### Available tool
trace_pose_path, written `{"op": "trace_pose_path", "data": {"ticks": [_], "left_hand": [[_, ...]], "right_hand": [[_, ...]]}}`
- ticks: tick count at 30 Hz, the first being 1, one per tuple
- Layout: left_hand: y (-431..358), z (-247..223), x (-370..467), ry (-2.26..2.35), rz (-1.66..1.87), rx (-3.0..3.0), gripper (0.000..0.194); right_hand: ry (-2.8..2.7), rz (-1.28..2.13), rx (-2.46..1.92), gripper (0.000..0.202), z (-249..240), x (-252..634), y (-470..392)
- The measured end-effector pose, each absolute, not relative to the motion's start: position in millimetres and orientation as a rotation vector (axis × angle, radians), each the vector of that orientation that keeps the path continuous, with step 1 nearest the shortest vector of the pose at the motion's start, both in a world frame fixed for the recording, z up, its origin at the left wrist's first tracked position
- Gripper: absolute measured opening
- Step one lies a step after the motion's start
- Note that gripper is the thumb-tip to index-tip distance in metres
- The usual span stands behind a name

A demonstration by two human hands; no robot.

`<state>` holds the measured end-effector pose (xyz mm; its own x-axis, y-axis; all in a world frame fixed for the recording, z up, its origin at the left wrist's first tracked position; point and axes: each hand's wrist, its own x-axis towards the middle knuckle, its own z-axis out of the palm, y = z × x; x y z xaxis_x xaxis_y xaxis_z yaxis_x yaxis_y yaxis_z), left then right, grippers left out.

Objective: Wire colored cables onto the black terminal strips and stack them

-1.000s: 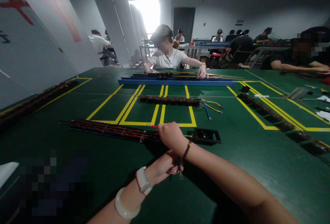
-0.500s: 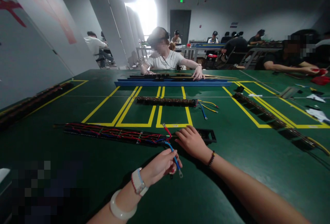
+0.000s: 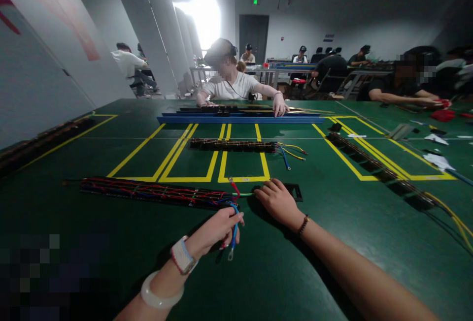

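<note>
A long black wired strip (image 3: 158,193), with red and blue wires along its top, lies across the table in front of me. My left hand (image 3: 216,232) is closed at its right end, fingers curled around a blue cable (image 3: 235,235) that ends in a metal ring lug. A short red cable (image 3: 235,186) with a lug sticks up beside it. From the same end a green wire (image 3: 244,194) runs straight into the fingertips of my right hand (image 3: 279,205), which is closed on it, palm down. Just beyond that hand shows a black frame-like end piece (image 3: 296,192), partly covered.
Another strip (image 3: 232,144) with yellow and blue cables lies farther back, and one (image 3: 380,168) to the right. Yellow tape lines (image 3: 185,179) mark the green table. Across it, a person's hand (image 3: 281,105) rests at a blue rail (image 3: 240,119).
The view has shifted slightly. My left hand has moved left with the blue cable, toward the strip's end. More green wire now shows between the strip and my right hand.
</note>
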<state>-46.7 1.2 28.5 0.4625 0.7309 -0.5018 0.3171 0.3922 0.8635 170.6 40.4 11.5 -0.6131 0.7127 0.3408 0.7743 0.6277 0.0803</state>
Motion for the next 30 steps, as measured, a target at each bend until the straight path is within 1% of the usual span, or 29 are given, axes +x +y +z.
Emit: {"op": "trace_pose_path", "data": {"ticks": [6,9,11,13,15,19,21,22,23,26,27,28,30], "left_hand": [[10,43,-62,1.092,0.144,1.309,0.046],[9,42,-59,1.072,0.19,1.255,0.043],[6,37,-54,1.053,0.257,1.199,0.043],[4,31,-51,1.021,0.331,1.142,0.042],[2,28,-49,0.989,0.404,1.085,0.041],[-2,31,-50,0.933,0.464,1.007,0.032],[-4,33,-50,0.908,0.487,0.971,0.03],[-5,33,-50,0.894,0.505,0.955,0.03],[-5,32,-50,0.884,0.525,0.939,0.03],[-4,27,-49,0.872,0.544,0.918,0.03],[-3,25,-48,0.876,0.531,0.916,0.031],[-2,23,-48,0.884,0.517,0.913,0.033],[-1,21,-47,0.894,0.498,0.917,0.034]], "right_hand": [[-2.57,-0.266,-1.212,0.022,12,169,40],[-2.51,-0.143,-1.191,0.023,18,168,40],[-2.412,0.027,-1.165,0.027,26,167,40],[-2.278,0.245,-1.11,0.035,34,163,39],[-2.182,0.449,-1.022,0.047,43,156,35],[-2.242,0.757,-0.806,0.076,54,139,19],[-2.263,0.863,-0.737,0.082,56,131,12],[-2.244,0.89,-0.738,0.081,57,129,9],[-2.21,0.893,-0.767,0.075,58,127,8],[-2.085,0.824,-0.956,0.041,63,130,10],[-2.047,0.794,-1.027,0.034,65,133,14],[-2.02,0.766,-1.093,0.03,68,138,18],[-1.998,0.726,-1.209,0.03,71,149,28]]}}
